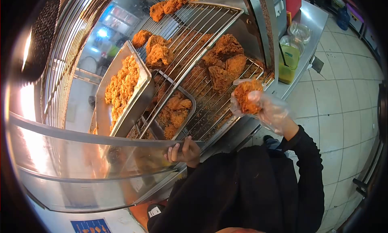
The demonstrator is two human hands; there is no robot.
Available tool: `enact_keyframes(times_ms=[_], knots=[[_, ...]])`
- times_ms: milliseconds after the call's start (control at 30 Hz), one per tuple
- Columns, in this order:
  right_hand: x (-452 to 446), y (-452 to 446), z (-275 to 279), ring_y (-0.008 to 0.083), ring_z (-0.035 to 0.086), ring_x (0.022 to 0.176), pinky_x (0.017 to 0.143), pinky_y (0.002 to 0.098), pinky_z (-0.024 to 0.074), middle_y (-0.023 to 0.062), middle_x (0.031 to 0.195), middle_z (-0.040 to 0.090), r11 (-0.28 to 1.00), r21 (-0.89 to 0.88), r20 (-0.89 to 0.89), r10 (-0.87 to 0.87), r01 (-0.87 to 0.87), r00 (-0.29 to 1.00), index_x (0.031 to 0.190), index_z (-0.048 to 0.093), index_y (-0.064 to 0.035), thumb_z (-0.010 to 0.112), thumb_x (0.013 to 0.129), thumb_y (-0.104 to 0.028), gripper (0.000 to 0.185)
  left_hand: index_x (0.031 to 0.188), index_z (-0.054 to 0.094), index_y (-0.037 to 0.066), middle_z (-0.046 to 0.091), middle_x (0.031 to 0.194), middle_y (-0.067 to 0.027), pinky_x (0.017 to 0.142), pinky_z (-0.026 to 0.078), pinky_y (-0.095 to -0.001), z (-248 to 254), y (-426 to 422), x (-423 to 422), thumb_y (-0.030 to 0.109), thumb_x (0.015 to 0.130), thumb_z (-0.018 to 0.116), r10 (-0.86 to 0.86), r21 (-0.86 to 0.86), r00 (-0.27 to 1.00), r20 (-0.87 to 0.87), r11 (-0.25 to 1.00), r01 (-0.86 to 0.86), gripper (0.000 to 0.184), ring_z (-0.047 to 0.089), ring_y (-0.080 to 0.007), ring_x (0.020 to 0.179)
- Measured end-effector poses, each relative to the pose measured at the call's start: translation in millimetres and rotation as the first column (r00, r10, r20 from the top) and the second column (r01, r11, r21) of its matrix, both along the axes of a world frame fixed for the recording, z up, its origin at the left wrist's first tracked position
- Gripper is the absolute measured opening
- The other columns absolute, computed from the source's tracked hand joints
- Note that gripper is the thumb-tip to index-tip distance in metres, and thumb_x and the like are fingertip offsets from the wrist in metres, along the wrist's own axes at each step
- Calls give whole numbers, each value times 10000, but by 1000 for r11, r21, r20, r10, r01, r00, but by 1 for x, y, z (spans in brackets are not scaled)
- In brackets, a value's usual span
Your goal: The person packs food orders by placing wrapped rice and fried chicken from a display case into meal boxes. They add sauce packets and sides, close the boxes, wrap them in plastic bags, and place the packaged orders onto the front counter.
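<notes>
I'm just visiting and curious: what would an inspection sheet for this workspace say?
Surface: wire racks, crumbs scattered around the lower one.
Job's things: a fried piece in the right hand; larger pieces on the racks; a tray of small pieces.
Clutter: clear containers and a green container on the side counter.
Hands: right, in a clear glove, grips the fried piece; left, bare, touches the see-through panel's edge.
Cables: nothing seen.
Surroundings: tiled floor.

the right fingers (256, 97) partly hide the chicken piece (244, 99); the blue sign (89, 226) (print illegible) is cut off.
</notes>
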State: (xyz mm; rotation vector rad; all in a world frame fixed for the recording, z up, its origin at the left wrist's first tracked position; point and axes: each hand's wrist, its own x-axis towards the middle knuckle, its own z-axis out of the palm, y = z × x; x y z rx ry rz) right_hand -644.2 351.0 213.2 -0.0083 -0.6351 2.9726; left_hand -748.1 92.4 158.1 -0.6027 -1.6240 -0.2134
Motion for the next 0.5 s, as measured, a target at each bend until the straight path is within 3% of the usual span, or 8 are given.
enact_keyframes(times_ms=[67, 100, 200, 300, 500], knots=[[3, -1, 2, 207, 533, 793, 702, 330, 461, 87, 968, 500, 989, 140, -1, -44, 44, 999, 1204, 383, -60, 591, 767, -89, 486, 667, 552, 283, 382, 919, 21, 959, 201, -414, 1, 1, 1, 190, 719, 657, 17, -11, 1000, -8, 1000, -17, 149, 357, -194, 1007], [4, -1, 2, 198, 544, 825, 724, 334, 463, 64, 973, 501, 989, 130, 20, -68, 65, 997, 1182, 397, -76, 633, 740, -81, 501, 667, 551, 283, 381, 918, 21, 959, 202, -413, 1, 2, 1, 187, 720, 654, 18, -10, 1000, -5, 1000, -18, 150, 357, -195, 1006], [4, 5, -4, 185, 545, 843, 756, 318, 456, 64, 987, 495, 995, 86, -20, -50, 52, 999, 1177, 394, -68, 621, 757, -95, 478, 668, 547, 281, 379, 916, 21, 961, 204, -406, 2, 4, 2, 178, 724, 644, 21, -7, 1000, 0, 1000, -21, 152, 358, -195, 1005], [6, 13, -14, 206, 523, 927, 791, 341, 470, 88, 967, 491, 979, 202, 37, -45, 36, 998, 1242, 345, -70, 562, 800, -114, 495, 668, 546, 279, 378, 913, 21, 965, 202, -399, 3, 7, 2, 169, 725, 637, 13, -3, 1000, -3, 1000, -13, 154, 355, -195, 1006], [16, 13, -23, 188, 530, 908, 792, 321, 457, 73, 958, 489, 935, 344, 34, -100, 82, 994, 1206, 373, -66, 552, 804, -105, 442, 663, 547, 274, 376, 911, 19, 968, 196, -397, 1, 9, 3, 159, 720, 637, -20, -8, 1000, 19, 1000, 20, 157, 345, -194, 1001]])
